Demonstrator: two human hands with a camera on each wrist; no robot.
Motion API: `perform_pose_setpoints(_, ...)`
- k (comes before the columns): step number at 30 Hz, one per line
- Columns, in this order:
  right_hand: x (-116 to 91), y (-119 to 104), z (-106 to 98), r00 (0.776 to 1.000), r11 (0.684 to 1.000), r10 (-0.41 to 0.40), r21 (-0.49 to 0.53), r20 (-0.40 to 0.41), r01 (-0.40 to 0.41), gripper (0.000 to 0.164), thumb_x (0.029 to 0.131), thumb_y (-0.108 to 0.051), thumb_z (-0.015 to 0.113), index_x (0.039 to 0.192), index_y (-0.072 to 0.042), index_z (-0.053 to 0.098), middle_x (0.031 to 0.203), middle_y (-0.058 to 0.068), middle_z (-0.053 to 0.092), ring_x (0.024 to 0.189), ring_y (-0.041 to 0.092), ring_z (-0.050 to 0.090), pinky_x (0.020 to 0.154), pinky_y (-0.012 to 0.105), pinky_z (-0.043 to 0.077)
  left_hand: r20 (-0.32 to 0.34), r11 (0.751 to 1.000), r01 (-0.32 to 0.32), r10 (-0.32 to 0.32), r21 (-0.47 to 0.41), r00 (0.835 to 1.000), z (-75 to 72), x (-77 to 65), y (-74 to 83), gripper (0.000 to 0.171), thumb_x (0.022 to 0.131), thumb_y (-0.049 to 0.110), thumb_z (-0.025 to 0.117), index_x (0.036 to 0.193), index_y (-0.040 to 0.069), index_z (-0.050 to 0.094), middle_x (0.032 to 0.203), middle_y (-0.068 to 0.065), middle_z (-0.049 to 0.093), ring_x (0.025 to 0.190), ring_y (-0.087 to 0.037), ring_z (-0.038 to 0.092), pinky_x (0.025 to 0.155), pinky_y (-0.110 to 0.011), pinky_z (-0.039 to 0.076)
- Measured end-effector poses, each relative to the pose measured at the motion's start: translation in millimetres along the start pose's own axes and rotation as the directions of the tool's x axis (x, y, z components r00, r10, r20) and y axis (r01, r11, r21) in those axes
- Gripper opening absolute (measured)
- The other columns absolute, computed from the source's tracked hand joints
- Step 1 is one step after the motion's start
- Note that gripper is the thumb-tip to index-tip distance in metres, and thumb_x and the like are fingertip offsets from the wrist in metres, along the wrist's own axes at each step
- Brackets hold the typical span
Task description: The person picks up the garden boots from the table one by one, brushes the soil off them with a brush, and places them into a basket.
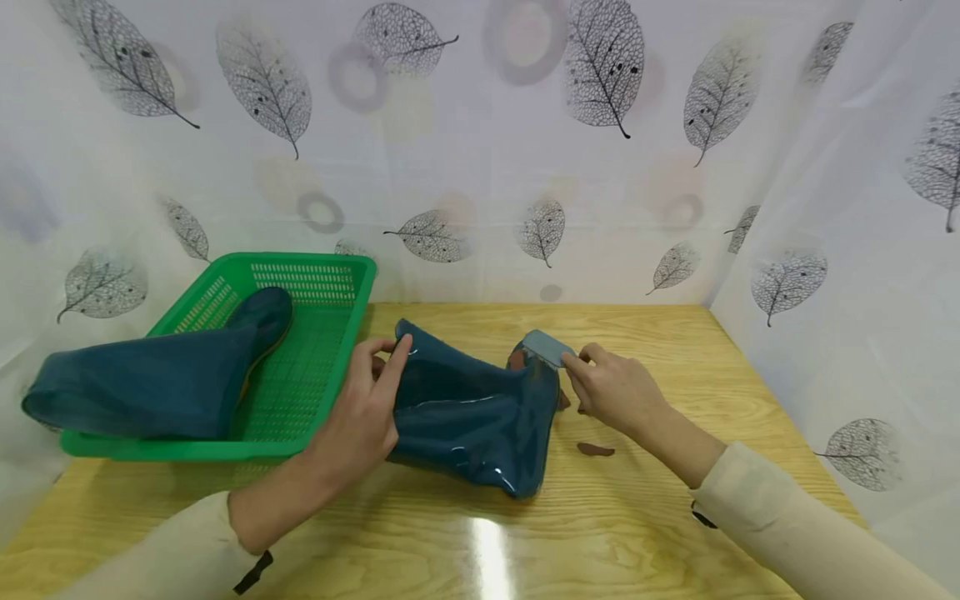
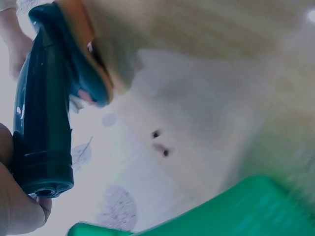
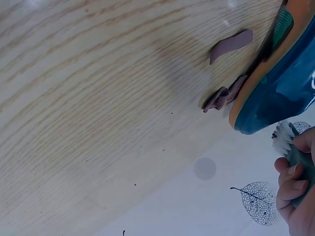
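A dark teal rubber boot lies on its side on the wooden table, its toe pointing away to the right. My left hand pinches the rim of its shaft; in the left wrist view, thumb and fingers hold that end. A blue-grey scrub brush is gripped by my right hand, held over the foot of the boot. Its white bristles show in the right wrist view, close by the boot's toe. A reddish-brown patch marks the boot beside the brush.
At the left stands a green plastic basket with a second teal boot lying in it, the shaft sticking out over the rim. Brown scraps lie on the table near the sole. A leaf-patterned white curtain encloses the back and sides.
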State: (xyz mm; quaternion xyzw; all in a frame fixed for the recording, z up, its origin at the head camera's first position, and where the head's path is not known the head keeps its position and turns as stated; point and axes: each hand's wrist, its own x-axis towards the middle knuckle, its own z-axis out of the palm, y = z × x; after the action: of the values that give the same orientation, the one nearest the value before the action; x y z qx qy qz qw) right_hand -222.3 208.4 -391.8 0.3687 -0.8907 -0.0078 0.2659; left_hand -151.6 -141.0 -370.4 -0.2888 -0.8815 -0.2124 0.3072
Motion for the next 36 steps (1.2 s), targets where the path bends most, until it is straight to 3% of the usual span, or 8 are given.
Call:
perform_pose_setpoints(3, -0.2, 0.9, -1.5, 1.0, 1.0, 0.007, 0.011, -0.004, -0.007, 0.024, 0.088, -0.014, 0.075, 0.11, -0.009, 0.071, 0.089, 0.013, 0.065, 0.049, 0.013, 0.056, 0.038, 0.021, 0.036, 0.014, 0.999, -0.026, 0.026, 0.045, 1.0, -8.3, 13.4, -0.4, 0.073, 0.071, -0.03, 0.051, 0.142, -0.016, 0.042, 0.126, -0.035, 0.043, 0.087, -0.029, 0.05, 0.066, -0.034, 0.049)
perform_pose_setpoints(11, -6.2, 5.3, -3.0, 0.999, 0.998, 0.047, 0.036, 0.004, -0.047, 0.025, 0.089, -0.014, 0.074, 0.112, -0.006, 0.072, 0.091, 0.013, 0.066, 0.05, 0.012, 0.056, 0.039, 0.02, 0.037, 0.12, 0.997, 0.076, -0.078, 0.023, 0.99, -31.3, 46.1, -5.9, 0.063, 0.082, -0.026, 0.045, 0.144, -0.015, 0.04, 0.132, -0.033, 0.043, 0.093, -0.032, 0.054, 0.066, -0.035, 0.05)
perform_pose_setpoints(16, -10.3, 8.4, -3.9, 0.998, 0.997, 0.058, 0.046, -0.011, -0.058, 0.024, 0.087, -0.012, 0.075, 0.11, -0.005, 0.073, 0.091, 0.014, 0.066, 0.048, 0.01, 0.052, 0.039, 0.019, 0.033, 0.125, 0.995, -0.035, 0.024, 0.089, 0.992, -44.1, 67.6, -6.1, 0.067, 0.08, -0.028, 0.047, 0.145, -0.011, 0.042, 0.129, -0.032, 0.049, 0.102, -0.037, 0.054, 0.074, -0.04, 0.051)
perform_pose_setpoints(22, -12.7, 9.8, -5.3, 0.997, 0.996, 0.076, 0.044, -0.013, -0.076, 0.023, 0.088, -0.013, 0.075, 0.11, -0.005, 0.074, 0.091, 0.014, 0.067, 0.047, 0.01, 0.052, 0.038, 0.019, 0.033, 0.177, 0.979, -0.16, 0.136, 0.13, 0.975, -50.9, 87.5, -2.5, 0.074, 0.077, -0.028, 0.053, 0.147, -0.007, 0.041, 0.13, -0.029, 0.053, 0.114, -0.039, 0.054, 0.088, -0.042, 0.054)
perform_pose_setpoints(29, -13.4, 12.9, -8.1, 0.996, 0.995, 0.089, 0.048, -0.009, -0.089, 0.023, 0.088, -0.012, 0.075, 0.11, -0.004, 0.074, 0.091, 0.014, 0.067, 0.048, 0.01, 0.053, 0.039, 0.02, 0.035, 0.219, 0.944, -0.313, 0.285, 0.105, 0.933, -59.0, 102.4, -0.9, 0.078, 0.076, -0.026, 0.063, 0.148, -0.003, 0.042, 0.132, -0.024, 0.055, 0.121, -0.037, 0.055, 0.097, -0.042, 0.052)
perform_pose_setpoints(36, -14.3, 18.1, -9.2, 0.996, 0.995, 0.082, 0.054, -0.042, -0.08, 0.024, 0.086, -0.011, 0.076, 0.109, -0.004, 0.074, 0.09, 0.013, 0.067, 0.048, 0.01, 0.053, 0.039, 0.02, 0.035, 0.228, 0.909, -0.411, 0.386, 0.069, 0.894, -66.1, 112.1, 0.4, 0.079, 0.073, -0.026, 0.069, 0.144, 0.004, 0.049, 0.127, -0.018, 0.059, 0.111, -0.033, 0.058, 0.091, -0.042, 0.054)
